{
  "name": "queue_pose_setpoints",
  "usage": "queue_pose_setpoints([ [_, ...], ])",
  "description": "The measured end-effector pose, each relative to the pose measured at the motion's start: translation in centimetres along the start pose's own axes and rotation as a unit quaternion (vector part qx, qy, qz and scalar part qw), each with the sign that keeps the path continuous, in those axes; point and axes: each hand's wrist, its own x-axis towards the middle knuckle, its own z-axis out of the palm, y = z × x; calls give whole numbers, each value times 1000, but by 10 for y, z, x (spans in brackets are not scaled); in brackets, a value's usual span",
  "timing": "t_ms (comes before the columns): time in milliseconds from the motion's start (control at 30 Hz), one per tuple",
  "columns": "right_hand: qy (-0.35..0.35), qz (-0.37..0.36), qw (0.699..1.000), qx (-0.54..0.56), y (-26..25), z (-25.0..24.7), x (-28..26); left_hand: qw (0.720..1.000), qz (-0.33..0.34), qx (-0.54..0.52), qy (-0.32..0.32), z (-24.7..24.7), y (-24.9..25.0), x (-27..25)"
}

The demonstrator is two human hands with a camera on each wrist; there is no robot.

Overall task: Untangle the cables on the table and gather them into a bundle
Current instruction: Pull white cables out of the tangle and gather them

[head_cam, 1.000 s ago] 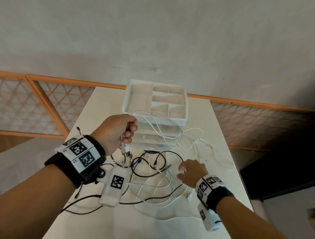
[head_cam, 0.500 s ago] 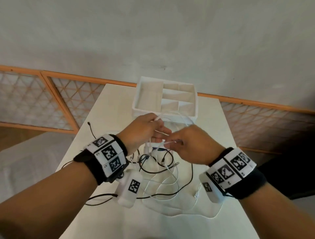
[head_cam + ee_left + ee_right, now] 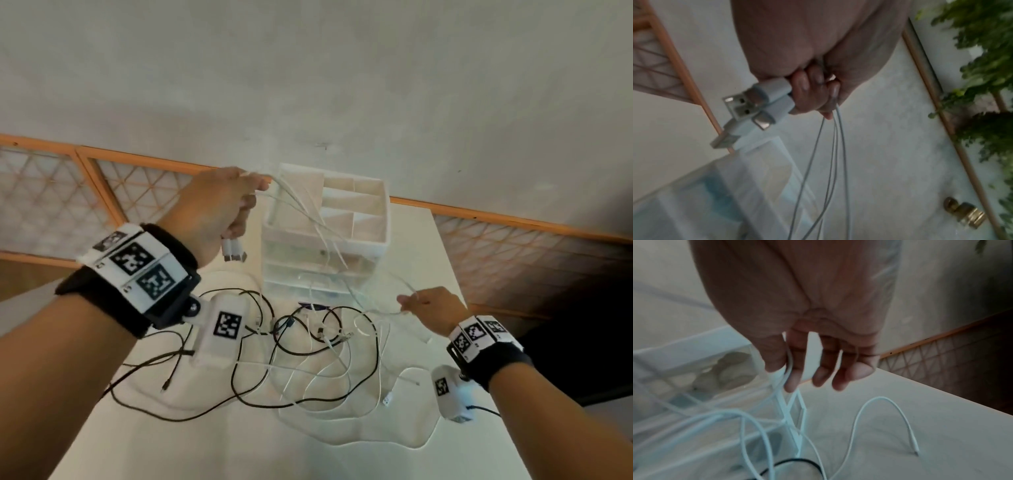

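Observation:
My left hand (image 3: 226,202) is raised at the left of the organiser and grips several white cables (image 3: 301,212). Their USB plugs (image 3: 752,104) stick out below the curled fingers (image 3: 809,91). The white strands (image 3: 830,162) run down from that fist toward the table. My right hand (image 3: 428,306) is low at the right and pinches a white cable (image 3: 789,369) between thumb and index finger, the other fingers straight. A tangle of black cables (image 3: 301,342) and white cables (image 3: 342,383) lies on the white table (image 3: 171,445) between my arms.
A white drawer organiser (image 3: 325,240) with open top compartments stands at the back middle of the table. The table's right edge (image 3: 548,445) runs close under my right forearm. A wood-framed lattice rail (image 3: 68,192) lines the wall behind. A loose white cable end (image 3: 914,452) lies at right.
My hands were together in front of the organiser; now the left has risen up and left with the white cables, and the right has drawn down and right along a white strand.

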Motion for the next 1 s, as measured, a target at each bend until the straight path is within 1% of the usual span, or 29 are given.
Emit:
queue_pose_setpoints([
  [33, 16, 27, 999, 25, -1, -4, 3, 1000, -5, 26, -2, 0, -6, -1],
  [67, 45, 42, 995, 79, -5, -11, 5, 999, -12, 48, -8, 0, -13, -2],
  [100, 78, 40, 986, 145, -10, -21, 6, 998, -23, 64, -16, 0, -19, -3],
  [133, 109, 22, 972, 208, -16, -32, 5, 996, -34, 74, -23, 1, -24, -4],
  [167, 137, -2, 952, 273, -22, -43, 4, 996, -41, 80, -20, 0, -28, -4],
  [200, 163, -24, 923, 348, -28, -52, 1, 996, -47, 81, -7, -1, -30, -4],
  [233, 180, -35, 891, 416, -33, -58, -2, 996, -52, 76, 14, -4, -29, -3],
  [267, 187, -39, 869, 457, -34, -61, -4, 996, -56, 62, 37, -7, -28, -1],
  [300, 188, -35, 866, 462, -31, -60, -5, 996, -57, 43, 54, -12, -26, 0],
  [333, 182, -24, 885, 428, -21, -55, -4, 996, -56, 25, 61, -17, -23, 1],
  [367, 165, -8, 915, 369, -7, -48, -2, 997, -54, 12, 58, -21, -19, 1],
  [400, 131, 13, 943, 307, 7, -40, -2, 998, -49, 4, 45, -24, -16, 0],
  [433, 85, 42, 961, 261, 19, -34, 0, 999, -43, -8, 28, -24, -14, -3],
  [467, 52, 64, 969, 233, 26, -30, 0, 999, -34, -18, 12, -22, -11, -5],
  [500, 43, 70, 972, 219, 27, -29, 1, 1000, -25, -14, 1, -19, -9, -8],
  [533, 61, 61, 976, 200, 19, -30, -1, 1000, -17, 2, -12, -13, -8, -10],
  [567, 100, 36, 977, 187, 7, -32, -4, 999, -10, 21, -33, -7, -8, -11],
  [600, 142, 0, 971, 191, -10, -35, -9, 997, -4, 35, -67, 2, -8, -13],
  [633, 170, -55, 958, 223, -30, -38, -16, 993, 2, 43, -111, 13, -8, -16],
  [667, 175, -122, 939, 271, -54, -41, -29, 986, 8, 50, -156, 25, -7, -20],
  [700, 150, -190, 920, 310, -80, -45, -43, 979, 18, 56, -196, 38, -5, -25],
  [733, 115, -242, 914, 306, -102, -45, -56, 971, 34, 58, -228, 50, -2, -30],
  [767, 84, -272, 921, 267, -120, -42, -65, 965, 56, 52, -250, 60, 4, -34],
  [800, 69, -277, 934, 216, -128, -32, -64, 961, 81, 35, -261, 68, 11, -37],
  [833, 62, -253, 951, 166, -128, -21, -58, 960, 105, 6, -261, 72, 20, -38],
  [867, 64, -212, 968, 119, -120, -8, -46, 959, 125, -30, -254, 71, 30, -38],
  [933, 44, -97, 993, 54, -92, 14, -24, 957, 162, -88, -225, 61, 47, -35],
  [967, 54, -34, 996, 62, -74, 20, -14, 958, 176, -99, -204, 54, 53, -32],
  [1000, 88, 18, 993, 82, -61, 17, -10, 963, 179, -101, -177, 46, 55, -28],
])
